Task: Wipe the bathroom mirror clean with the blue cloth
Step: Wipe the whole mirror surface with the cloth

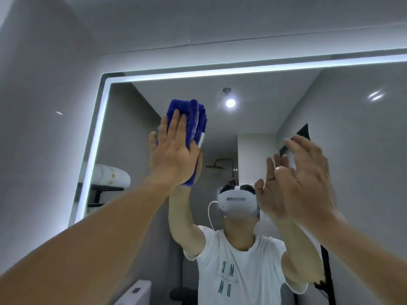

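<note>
The bathroom mirror [275, 119] fills most of the view, framed by a lit white strip along its top and left edges. My left hand [174, 150] presses the folded blue cloth [189, 119] flat against the glass in the upper left part, fingers straight. My right hand [308, 175] is raised near the glass further right, fingers spread and loosely bent, holding nothing. Whether it touches the mirror I cannot tell. Both hands appear doubled by their reflections.
A grey wall [44, 106] lies left of the mirror and the ceiling [220, 23] above. Reflected in the glass are a person in a white T-shirt with a headset, a ceiling lamp [230, 103], rolled towels on a shelf [110, 176] and a shower fitting.
</note>
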`<control>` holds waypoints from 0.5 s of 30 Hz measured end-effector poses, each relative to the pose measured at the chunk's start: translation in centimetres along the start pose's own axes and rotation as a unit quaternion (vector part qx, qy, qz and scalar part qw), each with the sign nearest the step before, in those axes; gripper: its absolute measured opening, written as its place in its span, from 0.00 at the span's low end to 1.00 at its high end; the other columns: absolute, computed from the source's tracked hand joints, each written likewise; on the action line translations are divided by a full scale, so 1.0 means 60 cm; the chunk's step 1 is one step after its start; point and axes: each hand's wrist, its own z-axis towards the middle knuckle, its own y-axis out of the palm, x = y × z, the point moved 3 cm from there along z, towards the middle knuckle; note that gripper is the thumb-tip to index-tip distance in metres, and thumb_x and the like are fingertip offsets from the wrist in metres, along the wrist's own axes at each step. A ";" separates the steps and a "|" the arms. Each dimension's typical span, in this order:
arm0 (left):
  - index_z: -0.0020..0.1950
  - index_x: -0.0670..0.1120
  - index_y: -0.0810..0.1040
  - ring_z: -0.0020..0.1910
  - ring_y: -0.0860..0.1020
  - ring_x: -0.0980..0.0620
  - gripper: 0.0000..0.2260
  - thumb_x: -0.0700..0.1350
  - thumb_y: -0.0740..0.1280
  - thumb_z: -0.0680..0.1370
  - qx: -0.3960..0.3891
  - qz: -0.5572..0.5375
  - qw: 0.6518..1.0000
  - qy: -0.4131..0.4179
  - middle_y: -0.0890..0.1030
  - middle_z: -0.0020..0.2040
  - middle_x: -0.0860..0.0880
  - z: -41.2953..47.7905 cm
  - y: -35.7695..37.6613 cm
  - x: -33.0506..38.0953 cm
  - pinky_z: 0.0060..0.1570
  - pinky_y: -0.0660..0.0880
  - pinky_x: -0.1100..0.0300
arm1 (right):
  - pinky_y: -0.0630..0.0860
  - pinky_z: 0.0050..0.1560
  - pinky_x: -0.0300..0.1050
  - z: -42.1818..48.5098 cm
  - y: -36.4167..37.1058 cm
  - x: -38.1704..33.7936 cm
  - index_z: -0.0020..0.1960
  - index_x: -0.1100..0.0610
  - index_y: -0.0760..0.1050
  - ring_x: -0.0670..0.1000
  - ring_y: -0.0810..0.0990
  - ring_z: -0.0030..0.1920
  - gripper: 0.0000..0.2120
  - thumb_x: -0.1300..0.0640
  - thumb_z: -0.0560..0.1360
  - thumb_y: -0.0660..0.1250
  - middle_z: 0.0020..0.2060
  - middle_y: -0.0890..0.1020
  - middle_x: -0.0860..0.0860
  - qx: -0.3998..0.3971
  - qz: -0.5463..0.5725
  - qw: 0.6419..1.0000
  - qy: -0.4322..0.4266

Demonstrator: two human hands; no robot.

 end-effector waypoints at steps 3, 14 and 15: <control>0.81 0.52 0.45 0.80 0.45 0.50 0.30 0.56 0.49 0.80 0.005 0.007 1.000 -0.018 0.49 0.81 0.53 -0.003 -0.021 -0.090 0.77 0.50 0.43 | 0.52 0.69 0.39 -0.014 0.063 -0.038 0.72 0.57 0.66 0.47 0.59 0.72 0.30 0.52 0.71 0.55 0.72 0.64 0.50 0.005 -0.007 1.000 -0.011; 0.80 0.46 0.54 0.78 0.57 0.41 0.28 0.49 0.58 0.82 -0.001 0.035 0.998 -0.045 0.59 0.79 0.45 -0.003 -0.086 -0.318 0.72 0.61 0.38 | 0.54 0.68 0.39 -0.059 0.220 -0.183 0.71 0.56 0.67 0.48 0.62 0.71 0.30 0.48 0.71 0.52 0.70 0.64 0.47 0.013 -0.029 0.998 -0.046; 0.80 0.45 0.54 0.78 0.57 0.41 0.28 0.49 0.58 0.82 -0.002 0.035 0.999 -0.040 0.59 0.79 0.45 -0.003 -0.085 -0.320 0.73 0.61 0.39 | 0.51 0.68 0.35 -0.064 0.228 -0.192 0.71 0.56 0.67 0.47 0.61 0.71 0.30 0.48 0.71 0.51 0.70 0.64 0.47 0.008 -0.031 0.998 -0.047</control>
